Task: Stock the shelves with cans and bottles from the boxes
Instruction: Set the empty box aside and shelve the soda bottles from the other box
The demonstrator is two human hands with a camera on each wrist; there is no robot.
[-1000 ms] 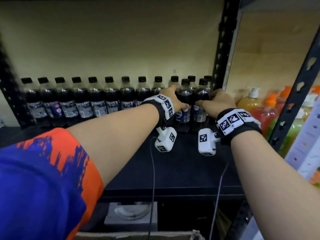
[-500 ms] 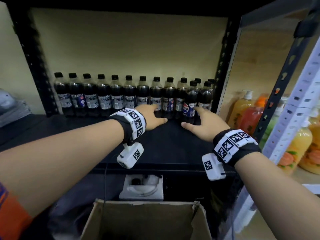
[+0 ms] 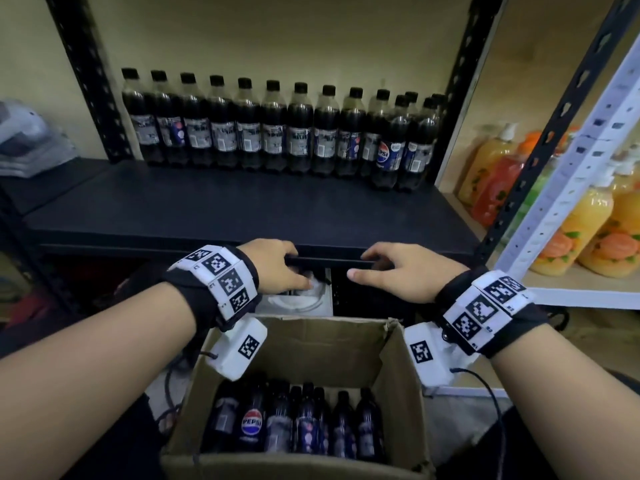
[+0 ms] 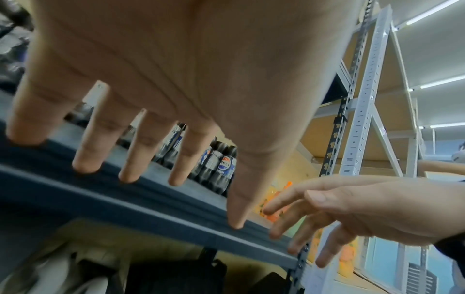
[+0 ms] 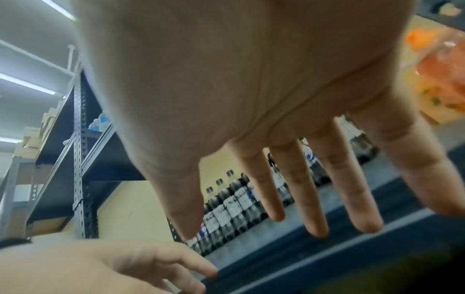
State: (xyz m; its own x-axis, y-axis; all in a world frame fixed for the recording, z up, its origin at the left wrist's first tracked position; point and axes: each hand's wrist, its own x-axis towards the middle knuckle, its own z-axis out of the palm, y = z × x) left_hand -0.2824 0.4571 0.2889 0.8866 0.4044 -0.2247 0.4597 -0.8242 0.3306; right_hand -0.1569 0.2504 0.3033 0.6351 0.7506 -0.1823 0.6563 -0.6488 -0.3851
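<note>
Above the box (image 3: 311, 344) of bottles (image 3: 252, 424), left hand (image 3: 273, 268) and right hand (image 3: 401, 271) hover, fingers (image 4: 135, 151) released, at the shelf (image 3: 225, 216) edge.

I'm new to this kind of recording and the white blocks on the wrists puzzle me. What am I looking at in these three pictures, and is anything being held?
No machine here: a person stocks a shop shelf. The big picture comes from a camera on their head. The other two come from the white cameras strapped under each wrist, looking along the palm. The left hand and right hand are open and hold nothing, near the front edge of the black shelf. A row of cola bottles stands at the back of it. Below, an open cardboard box holds more bottles.
</note>
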